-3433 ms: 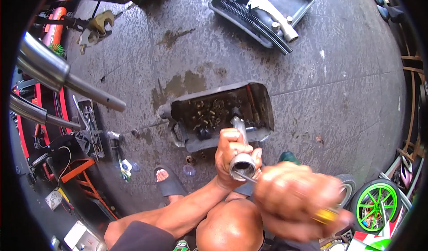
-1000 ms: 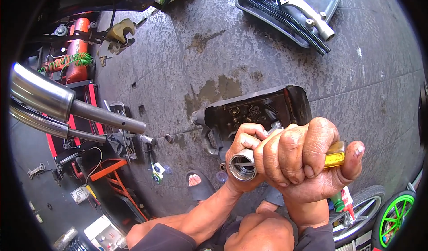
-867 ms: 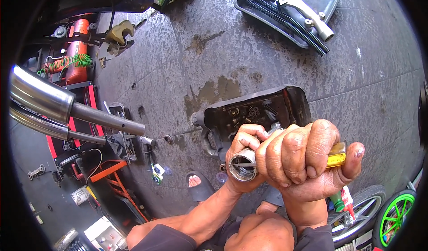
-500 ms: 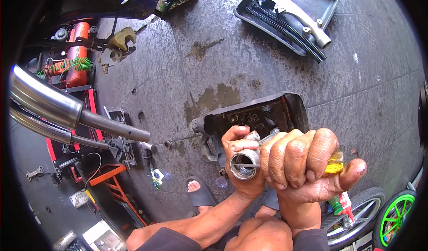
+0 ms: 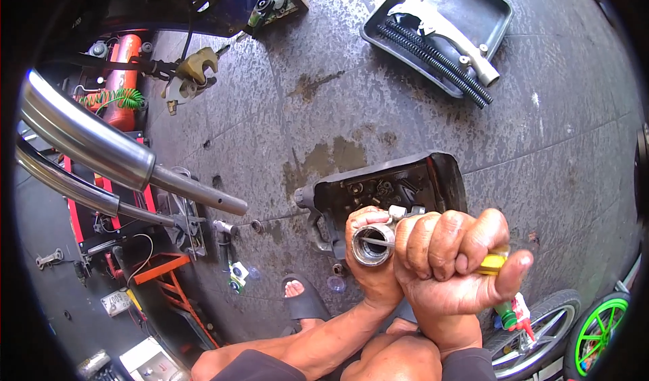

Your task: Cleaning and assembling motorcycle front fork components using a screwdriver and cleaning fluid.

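My left hand (image 5: 374,281) is wrapped round a grey metal fork tube, whose round open mouth (image 5: 371,247) faces up toward me. My right hand (image 5: 449,263) grips a screwdriver by its yellow handle (image 5: 493,262), with the thumb stretched out to the right. The thin shaft runs leftward across the mouth, its tip at the inner rim. Most of the tube's body is hidden behind my hands. Beneath them lies a cut-open black plastic container (image 5: 443,178) holding small dark metal parts.
A black tray (image 5: 497,16) at the far right holds a silver fork tube (image 5: 466,46) and two black springs (image 5: 433,63). Shiny fork legs (image 5: 88,134) jut in from the left. A red compressor tank (image 5: 123,77) stands behind them; wheels (image 5: 598,337) lie lower right.
The screwdriver's shaft has shifted from lying across the mouth to a steeper slant into it. Both hands have moved slightly, and the whole view has shifted a little.
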A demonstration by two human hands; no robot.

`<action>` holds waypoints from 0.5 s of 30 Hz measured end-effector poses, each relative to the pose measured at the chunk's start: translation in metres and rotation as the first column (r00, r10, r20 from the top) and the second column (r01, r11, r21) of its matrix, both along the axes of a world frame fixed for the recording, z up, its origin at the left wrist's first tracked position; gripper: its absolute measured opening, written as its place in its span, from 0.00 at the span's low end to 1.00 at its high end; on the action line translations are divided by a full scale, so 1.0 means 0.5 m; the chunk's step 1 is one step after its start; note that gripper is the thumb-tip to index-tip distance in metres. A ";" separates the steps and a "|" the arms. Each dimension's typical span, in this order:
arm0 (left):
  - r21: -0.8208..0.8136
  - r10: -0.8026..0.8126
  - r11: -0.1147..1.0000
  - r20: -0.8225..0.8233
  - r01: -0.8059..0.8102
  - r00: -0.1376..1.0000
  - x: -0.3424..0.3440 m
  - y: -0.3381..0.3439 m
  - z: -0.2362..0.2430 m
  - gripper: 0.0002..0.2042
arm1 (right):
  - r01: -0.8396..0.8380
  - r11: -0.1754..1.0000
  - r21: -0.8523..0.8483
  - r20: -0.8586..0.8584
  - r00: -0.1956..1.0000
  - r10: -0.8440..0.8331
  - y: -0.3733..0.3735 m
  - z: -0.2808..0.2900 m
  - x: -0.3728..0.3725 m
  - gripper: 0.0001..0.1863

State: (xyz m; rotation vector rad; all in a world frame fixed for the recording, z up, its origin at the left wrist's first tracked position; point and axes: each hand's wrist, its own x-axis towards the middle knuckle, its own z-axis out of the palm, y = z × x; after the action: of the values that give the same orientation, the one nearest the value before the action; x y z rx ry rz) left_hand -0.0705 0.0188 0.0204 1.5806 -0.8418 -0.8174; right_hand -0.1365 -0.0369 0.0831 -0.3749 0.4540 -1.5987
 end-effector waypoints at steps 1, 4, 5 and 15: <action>-0.023 0.021 1.000 -0.013 -0.021 1.000 -0.006 -0.001 0.001 0.18 | 0.020 1.000 -0.010 -0.013 1.000 -0.020 0.000 0.005 0.000 0.32; -0.044 0.017 0.999 -0.012 -0.018 1.000 -0.012 -0.005 0.010 0.18 | 0.038 0.999 -0.027 -0.015 0.999 -0.039 -0.002 0.003 -0.003 0.32; -0.020 0.032 0.999 -0.051 -0.033 0.998 -0.013 -0.002 0.007 0.18 | 0.037 0.998 -0.040 -0.004 0.999 -0.038 -0.003 0.001 -0.005 0.31; -0.042 0.004 0.999 0.006 -0.003 1.000 0.004 -0.010 0.000 0.17 | 0.027 0.995 -0.091 0.057 0.998 -0.022 -0.010 -0.020 -0.001 0.30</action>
State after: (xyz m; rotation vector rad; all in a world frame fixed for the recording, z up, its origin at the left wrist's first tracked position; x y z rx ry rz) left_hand -0.0687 0.0140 0.0202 1.5476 -0.8551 -0.7879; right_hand -0.1367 -0.0420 0.0731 -0.3938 0.3443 -1.6538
